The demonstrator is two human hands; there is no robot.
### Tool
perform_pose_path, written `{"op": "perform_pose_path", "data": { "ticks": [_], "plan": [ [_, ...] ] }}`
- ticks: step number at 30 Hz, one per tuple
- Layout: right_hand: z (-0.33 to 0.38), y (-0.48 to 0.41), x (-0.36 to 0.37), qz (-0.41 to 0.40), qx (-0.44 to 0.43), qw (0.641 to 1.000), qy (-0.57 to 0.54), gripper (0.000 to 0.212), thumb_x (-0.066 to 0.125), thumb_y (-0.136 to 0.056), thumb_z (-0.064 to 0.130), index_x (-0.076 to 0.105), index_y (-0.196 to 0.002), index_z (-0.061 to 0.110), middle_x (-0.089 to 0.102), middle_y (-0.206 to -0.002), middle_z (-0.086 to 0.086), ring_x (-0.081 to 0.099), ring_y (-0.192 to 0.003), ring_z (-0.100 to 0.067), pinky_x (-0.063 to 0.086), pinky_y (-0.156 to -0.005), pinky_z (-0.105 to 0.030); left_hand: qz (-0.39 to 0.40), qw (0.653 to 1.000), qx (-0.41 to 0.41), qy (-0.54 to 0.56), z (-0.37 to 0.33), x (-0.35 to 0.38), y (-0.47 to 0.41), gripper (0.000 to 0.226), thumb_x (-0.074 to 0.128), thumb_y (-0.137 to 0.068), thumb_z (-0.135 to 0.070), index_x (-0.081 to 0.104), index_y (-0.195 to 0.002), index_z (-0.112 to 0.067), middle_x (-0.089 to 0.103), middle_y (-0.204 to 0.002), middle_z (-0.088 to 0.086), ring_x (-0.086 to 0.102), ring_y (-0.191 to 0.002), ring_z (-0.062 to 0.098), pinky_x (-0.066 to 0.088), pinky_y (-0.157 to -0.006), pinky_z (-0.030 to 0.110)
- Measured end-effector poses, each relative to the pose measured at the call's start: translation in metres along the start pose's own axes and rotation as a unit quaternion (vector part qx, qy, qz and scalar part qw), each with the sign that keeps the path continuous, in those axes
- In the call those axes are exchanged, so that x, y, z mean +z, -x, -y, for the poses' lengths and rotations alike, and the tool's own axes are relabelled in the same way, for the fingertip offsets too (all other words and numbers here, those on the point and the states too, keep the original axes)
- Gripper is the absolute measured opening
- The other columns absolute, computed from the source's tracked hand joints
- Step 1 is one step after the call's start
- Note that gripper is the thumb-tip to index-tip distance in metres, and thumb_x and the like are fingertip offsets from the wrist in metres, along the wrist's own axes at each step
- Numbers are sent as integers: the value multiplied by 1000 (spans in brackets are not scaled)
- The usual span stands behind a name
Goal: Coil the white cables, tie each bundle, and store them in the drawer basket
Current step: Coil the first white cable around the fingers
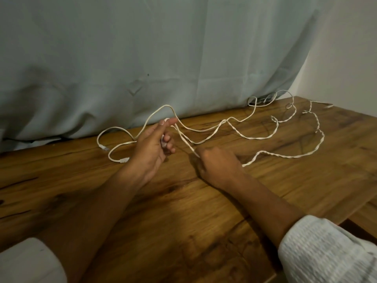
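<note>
Long white cables (255,137) lie sprawled and twisted together over the wooden table (183,211), from the left centre to the far right corner. My left hand (152,149) is raised at the table's middle, pinching a cable strand between thumb and forefinger, with the other fingers curled. My right hand (216,166) rests on the table just right of it, closed on the same doubled strand, which runs taut between the two hands. Two cable plugs (124,160) lie on the table left of my left hand. No drawer basket is in view.
A pale grey cloth (163,58) hangs behind the table along its far edge. A white wall (346,58) stands at the right. The table's right edge falls off near the lower right.
</note>
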State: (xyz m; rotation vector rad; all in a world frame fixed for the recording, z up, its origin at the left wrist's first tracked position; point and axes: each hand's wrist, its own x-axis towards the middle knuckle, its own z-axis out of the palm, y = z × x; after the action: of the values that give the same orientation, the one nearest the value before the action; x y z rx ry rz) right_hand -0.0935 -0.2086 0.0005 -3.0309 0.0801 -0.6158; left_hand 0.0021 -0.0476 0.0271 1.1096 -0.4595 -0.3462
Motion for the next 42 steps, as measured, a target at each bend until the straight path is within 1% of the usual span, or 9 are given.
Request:
{"op": "perform_pose_path", "data": {
  "ticks": [4,7,11,16,18,21,29,34,42],
  "plan": [
    [8,0,4,-1,-104,995,10,22,47,-102,37,59,-106,19,70,-99,-9,68,-88,-35,50,-68,-41,23,1000,-1,-9,-5,0,-5,28,46,-109,-16,62,-130,-6,61,-72,-1,55,-56,10,49,-51,23],
    [12,3,8,-36,-169,985,23,26,45,-103,42,58,-104,20,72,-96,-7,68,-84,-34,41,-61,-38,44,999,-13,-28,-4,2,-8,25,44,-110,-10,61,-128,-6,79,-97,7,77,-82,19,63,-69,28],
    [17,6,7,-80,-237,968,5,23,53,-102,41,62,-102,20,74,-90,-5,70,-76,-32,42,-56,-36,76,985,-10,-152,8,-6,-8,27,45,-110,-11,58,-133,-10,76,-121,10,76,-105,25,63,-84,30],
    [18,8,-8,-179,-213,959,-64,29,60,-100,43,70,-111,18,76,-104,-1,71,-84,-22,52,-64,-35,124,959,-35,-251,14,-11,-6,31,50,-106,-8,64,-133,-8,77,-117,14,73,-106,24,56,-96,42],
    [14,7,-10,-220,-192,953,-76,30,61,-100,44,70,-105,16,72,-98,-2,67,-81,-22,51,-64,-37,154,952,-52,-260,13,-7,0,27,49,-106,-11,69,-122,-5,77,-100,19,74,-86,27,59,-77,38],
    [7,7,-11,-251,-163,952,-68,32,59,-102,45,68,-105,14,65,-96,-3,63,-76,-22,47,-59,-35,187,944,-65,-263,12,-2,6,27,43,-107,-9,69,-100,-4,70,-71,11,63,-49,17,49,-48,27],
    [2,7,-12,-262,-142,952,-65,30,56,-104,42,67,-104,13,57,-96,-5,56,-72,-19,42,-52,-33,217,955,-120,-163,15,-7,7,28,38,-107,-10,64,-100,-6,65,-68,12,59,-49,17,48,-49,27],
    [-3,5,-9,-276,-92,948,-127,29,60,-102,40,68,-100,12,56,-91,0,53,-71,-16,41,-56,-32,229,959,-141,-89,14,-6,11,30,35,-109,-19,62,-97,-13,42,-60,5,45,-50,19,37,-53,31],
    [-11,5,-6,-224,-75,954,-187,20,57,-105,32,69,-106,17,51,-92,7,53,-75,-13,46,-63,-37,229,953,-160,-120,11,-1,14,32,42,-108,-33,59,-91,-13,31,-60,-4,33,-46,9,33,-47,24]
  ]
}}
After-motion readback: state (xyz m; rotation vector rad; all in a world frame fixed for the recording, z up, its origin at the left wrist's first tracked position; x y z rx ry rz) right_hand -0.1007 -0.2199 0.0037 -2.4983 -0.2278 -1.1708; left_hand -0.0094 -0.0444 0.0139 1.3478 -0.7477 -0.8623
